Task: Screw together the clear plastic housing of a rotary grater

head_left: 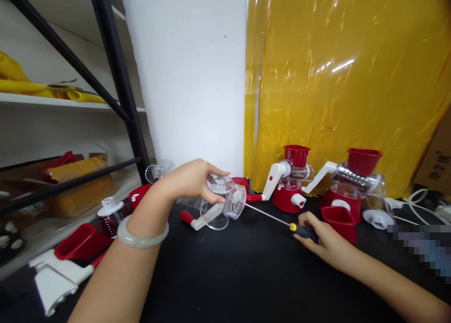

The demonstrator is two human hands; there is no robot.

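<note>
Clear plastic housing (235, 202) is mid-view, held up over the worktop (225, 271), w/ L hand (202, 180) on one side & screwdriver (271, 215) on the other. Biggest first: yellow-wrapped panel (345, 79) & white panel (190, 69) back the worktop; rack (116, 55) on the left is cut off by the frame, its lower contents too dim to ID. Two upright grinders (292, 184) (355, 180) stand at the back right, prob. parked there to keep the near area free for handwork. Loose red hopper (340, 224) sits before the farther-right one, partly behind R hand (319, 236). On the left, metal drum (112, 215) & red-and-white part (70, 259) lie near L forearm, which covers bits of both. Pixelated patch, R edge: contents n/a.

L grip: thumb below, fingers above, closed on the housing's round end, prob. so its other end faces the tool & the part can't twist. Can't tell if round end & cup are 1 pc. R grip: fingers wrapped round the handle, no gap seen, set well back, so shaft is unobstructed & aim is easy. White crank (207, 217) & clear ring (214, 222) show under the housing; clear-on-clear edges merge, so what touches what is unclear. Bracelet (143, 234) is on L wrist. Smallest: screwdriver tip meets the housing's outline; inside, touching or just in front, can't tell. No screw visible.
</note>
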